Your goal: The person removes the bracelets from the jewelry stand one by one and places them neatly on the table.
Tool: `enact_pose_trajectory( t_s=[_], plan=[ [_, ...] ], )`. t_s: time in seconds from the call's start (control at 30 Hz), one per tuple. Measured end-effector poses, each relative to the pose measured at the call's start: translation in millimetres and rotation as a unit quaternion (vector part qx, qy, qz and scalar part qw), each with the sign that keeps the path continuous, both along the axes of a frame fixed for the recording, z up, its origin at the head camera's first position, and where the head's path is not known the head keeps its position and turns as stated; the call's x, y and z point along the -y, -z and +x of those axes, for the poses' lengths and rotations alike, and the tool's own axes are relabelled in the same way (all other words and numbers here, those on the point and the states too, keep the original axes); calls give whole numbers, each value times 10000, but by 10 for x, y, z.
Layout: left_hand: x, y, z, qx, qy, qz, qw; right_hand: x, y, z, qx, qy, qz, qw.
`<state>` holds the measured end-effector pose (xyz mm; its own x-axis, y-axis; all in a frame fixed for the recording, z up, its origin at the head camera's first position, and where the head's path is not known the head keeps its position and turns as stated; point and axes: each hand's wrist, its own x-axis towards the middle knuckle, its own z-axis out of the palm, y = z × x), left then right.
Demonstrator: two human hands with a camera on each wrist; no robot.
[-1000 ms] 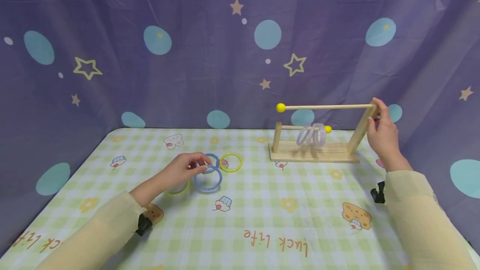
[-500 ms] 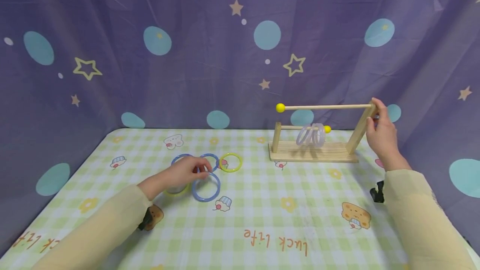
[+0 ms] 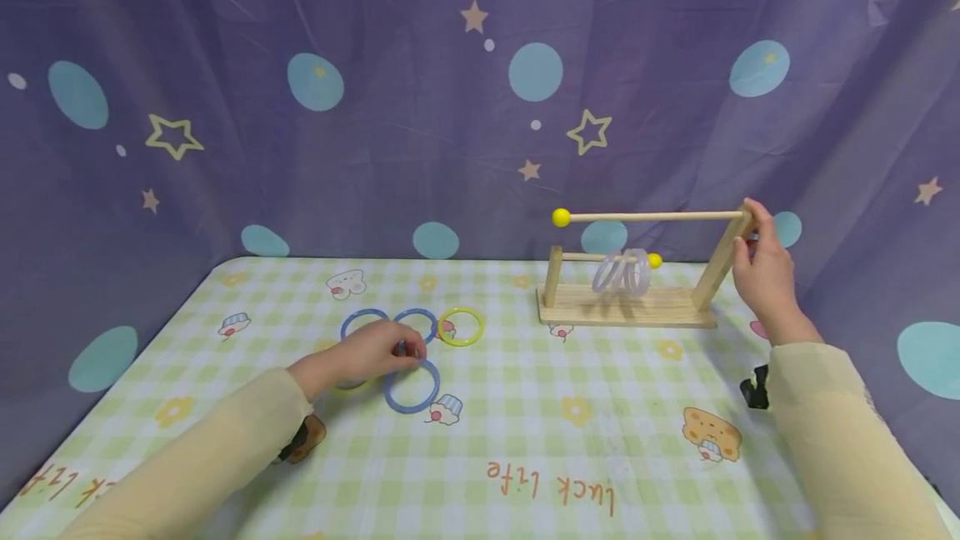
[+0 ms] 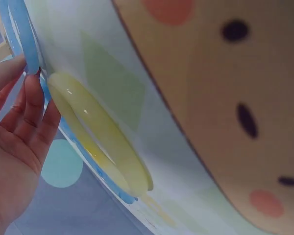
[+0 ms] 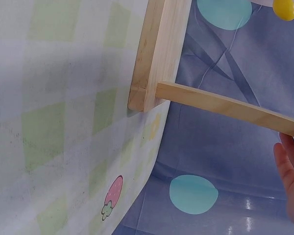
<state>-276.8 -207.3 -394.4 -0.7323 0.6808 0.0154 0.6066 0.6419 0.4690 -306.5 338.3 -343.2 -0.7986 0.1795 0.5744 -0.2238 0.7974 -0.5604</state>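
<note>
In the head view my left hand (image 3: 369, 355) pinches a blue ring (image 3: 411, 411) between thumb and fingers, over the left part of the table. The same blue ring (image 4: 24, 34) shows in the left wrist view. A yellow ring (image 4: 112, 129) lies just below that hand, mostly hidden from the head view. Two other blue rings and a second yellow ring (image 3: 461, 345) lie behind it. On the right, my right hand (image 3: 767, 273) grips the upper end of the tall slanted post (image 3: 722, 263) of a wooden ring stand (image 3: 626, 317).
Several pale translucent rings (image 3: 639, 273) hang on the stand's lower rod, which ends in a yellow ball (image 3: 655, 261). The upper rod (image 3: 652, 216) points left and carries another yellow ball (image 3: 561, 217). A purple curtain (image 3: 420, 148) hangs behind the checked tablecloth (image 3: 525, 407).
The left hand has drawn the front blue ring slightly towards the table's near side, apart from the other blue rings. My right hand stays on the post.
</note>
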Motion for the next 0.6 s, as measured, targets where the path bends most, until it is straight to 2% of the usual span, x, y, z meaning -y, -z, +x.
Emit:
enact_pose_trajectory(
  t_s=[0.33,0.6],
  plan=[
    [21,-18,-20,-63,-305,-85,9995,3,2,-9,-83,33,12,10000],
    [56,-17,-80,-197,-332,-46,9992,-6,18,-21,-62,37,42,10000]
  ],
)
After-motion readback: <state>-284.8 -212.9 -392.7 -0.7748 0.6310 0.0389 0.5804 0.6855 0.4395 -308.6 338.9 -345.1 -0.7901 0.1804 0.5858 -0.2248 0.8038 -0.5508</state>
